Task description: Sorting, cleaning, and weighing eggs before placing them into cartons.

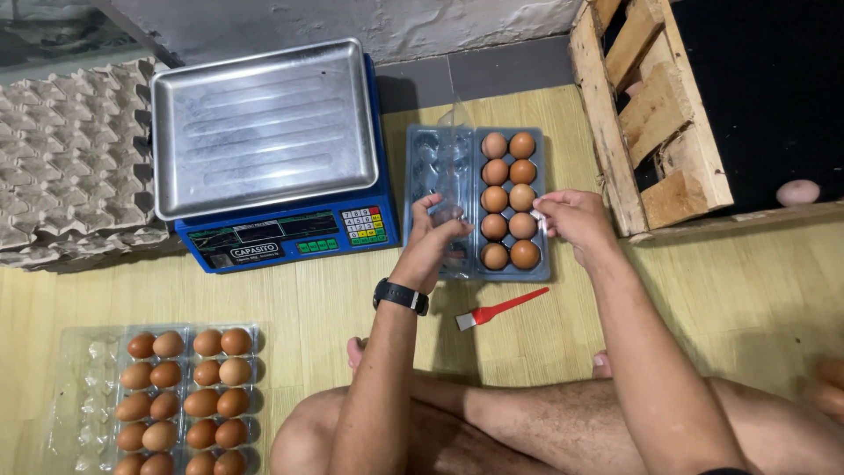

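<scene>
Nearest the camera, at the bottom of the frame, the person's bare crossed legs rest on the pale woven floor mat (756,290); at lower left lie two clear plastic cartons filled with brown eggs (185,396), well apart from both hands; just beyond the knees a small red-handled brush (503,309) lies slantwise on the mat, below the open carton. Above it, at mid-frame, the left hand (432,236), a black watch on its wrist, has its fingers curled and pinching the edge of the clear plastic lid half (440,167), which lies open to the left of the egg half; the right hand (571,218) sits at the right rim of the clear ten-egg carton of brown eggs (508,200), fingers pressed together on something small and white, too small to identify. The carton's long axis runs up the frame, away from the person, so the hands flank it, left on the lid, right on the tray. Further off, upper left, stand a blue scale with a steel pan (264,123) and grey pulp egg trays (70,149); upper right, a wooden crate (655,114).
</scene>
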